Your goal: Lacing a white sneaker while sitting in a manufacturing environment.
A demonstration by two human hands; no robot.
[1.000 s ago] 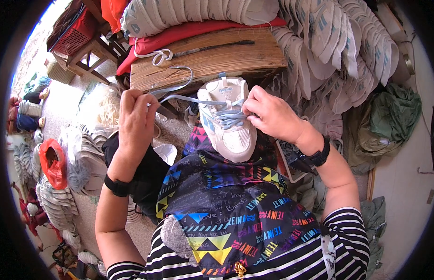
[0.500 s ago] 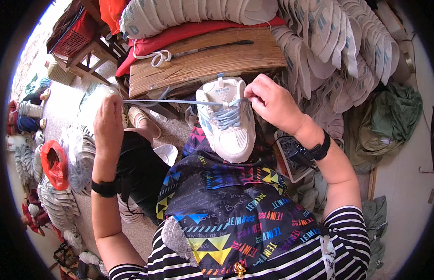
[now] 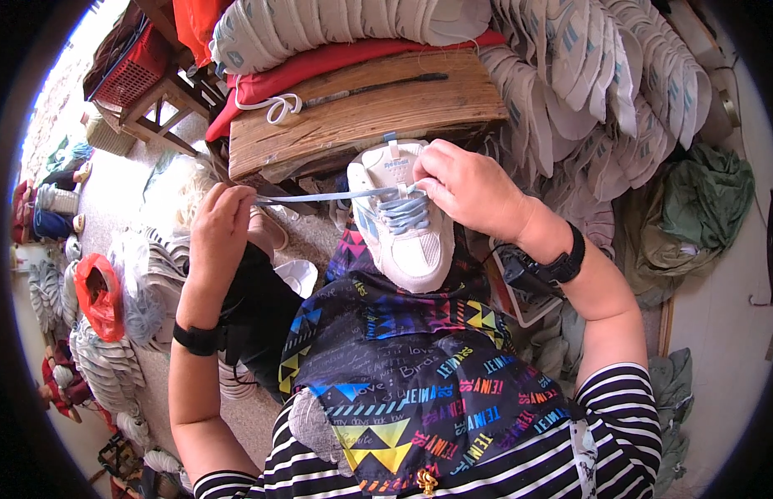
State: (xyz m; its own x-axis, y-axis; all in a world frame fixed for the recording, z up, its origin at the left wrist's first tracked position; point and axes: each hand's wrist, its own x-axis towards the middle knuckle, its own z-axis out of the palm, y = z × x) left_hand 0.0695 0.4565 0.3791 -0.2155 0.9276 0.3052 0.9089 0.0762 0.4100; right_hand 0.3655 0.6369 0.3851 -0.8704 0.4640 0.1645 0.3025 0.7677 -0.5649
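Observation:
A white sneaker (image 3: 415, 256) with light blue trim rests toe toward me on my apron, against the wooden block's near side. Its light blue shoelace (image 3: 320, 198) is laced across the lower eyelets, and one length stretches out to the left. My left hand (image 3: 219, 241) pinches that length between thumb and fingers, left of the shoe. Over the right side of the shoe's opening, my right hand (image 3: 474, 190) is closed in a pinch on the lace close to the tongue (image 3: 392, 170). Its fingers partly cover the upper right eyelets.
Beyond the shoe stands a wooden block (image 3: 361, 104) bearing a thin dark hooked tool (image 3: 374, 88) and a white cord loop. Red cloth and a row of stacked shoe uppers (image 3: 345, 23) lie behind it. More uppers (image 3: 569, 75) pile up at right, near green cloth (image 3: 706, 216).
My left hand has moved right and slightly down, toward the shoe, with the lace. My right hand has shifted left over the shoe's opening.

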